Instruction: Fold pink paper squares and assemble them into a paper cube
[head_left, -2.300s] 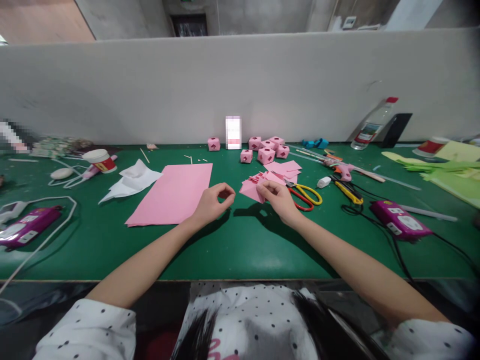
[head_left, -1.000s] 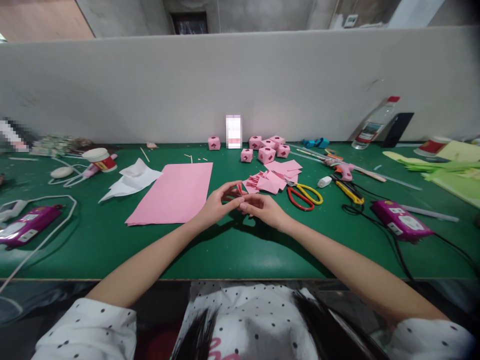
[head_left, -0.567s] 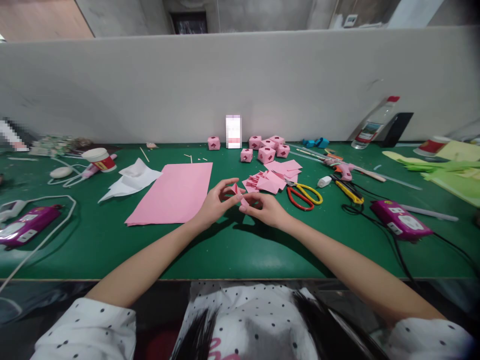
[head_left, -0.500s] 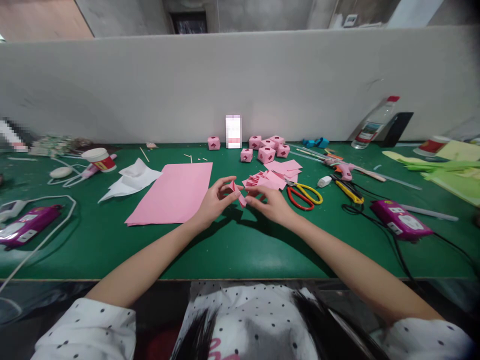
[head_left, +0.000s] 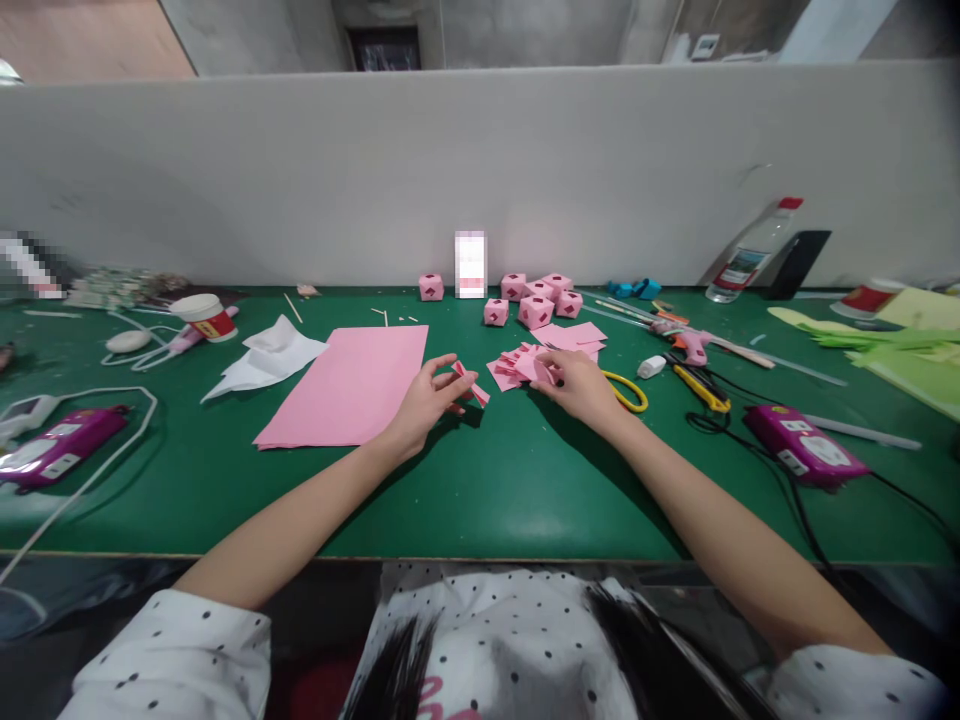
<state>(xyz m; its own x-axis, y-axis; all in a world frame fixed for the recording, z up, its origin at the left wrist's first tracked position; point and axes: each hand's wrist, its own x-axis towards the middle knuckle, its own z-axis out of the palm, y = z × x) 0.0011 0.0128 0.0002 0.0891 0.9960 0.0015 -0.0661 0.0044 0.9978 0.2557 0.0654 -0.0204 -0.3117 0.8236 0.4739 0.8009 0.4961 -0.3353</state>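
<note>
My left hand (head_left: 433, 400) pinches a folded pink paper piece (head_left: 475, 388) between thumb and fingers, just above the green table. My right hand (head_left: 583, 385) is at the right side of a pile of folded pink paper pieces (head_left: 517, 365), thumb and fingers closed around paper there; how many pieces they grip is hidden. Flat pink paper squares (head_left: 577, 334) lie behind that hand. Yellow-handled scissors (head_left: 632, 392) are partly covered by it. Left of my left hand lies a stack of large pink sheets (head_left: 352, 385).
Several pink paper cubes (head_left: 536, 310) stand at the back beside a lit phone (head_left: 471, 265). A crumpled white paper (head_left: 266, 355) and a paper cup (head_left: 206, 318) are on the left. To the right are a glue gun (head_left: 694, 345), a cutter (head_left: 701, 388) and a purple power strip (head_left: 806, 445).
My right hand has left the folded piece and moved right to the paper pile, covering part of the scissors. My left hand still holds the piece, now tilted differently.
</note>
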